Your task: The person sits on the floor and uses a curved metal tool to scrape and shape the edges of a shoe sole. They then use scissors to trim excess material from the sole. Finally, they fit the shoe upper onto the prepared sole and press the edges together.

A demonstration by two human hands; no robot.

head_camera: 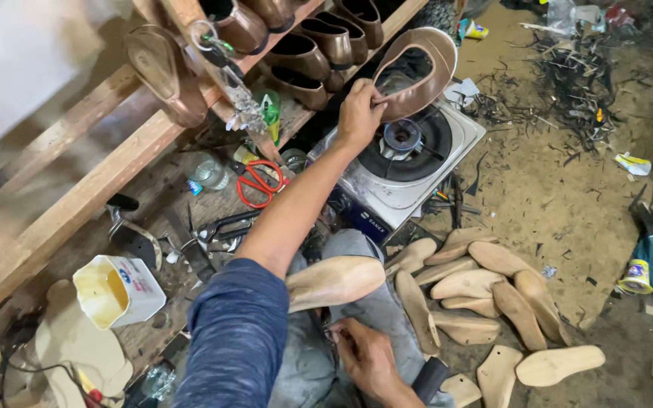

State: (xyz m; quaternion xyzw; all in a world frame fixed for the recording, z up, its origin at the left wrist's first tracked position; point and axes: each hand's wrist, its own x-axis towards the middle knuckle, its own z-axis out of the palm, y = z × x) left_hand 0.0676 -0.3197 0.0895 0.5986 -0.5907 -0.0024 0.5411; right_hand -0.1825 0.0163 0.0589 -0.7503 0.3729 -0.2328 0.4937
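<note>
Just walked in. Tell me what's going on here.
A person sits on the ground among shoemaking things. The left hand holds a brown shoe upper over a small gas stove. The right hand rests low at the lap, beside a wooden shoe form lying across the knees. More wooden forms lie on the dirt floor, and red scissors sit nearby.

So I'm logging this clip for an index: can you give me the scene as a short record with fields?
setting: cluttered workshop floor
left hand: holds a brown shoe upper over the gas stove
right hand: low at the lap, grip unclear
lap: wooden last
floor: pile of lasts
rack: brown shoes
nearby: red scissors, glue tub
</note>
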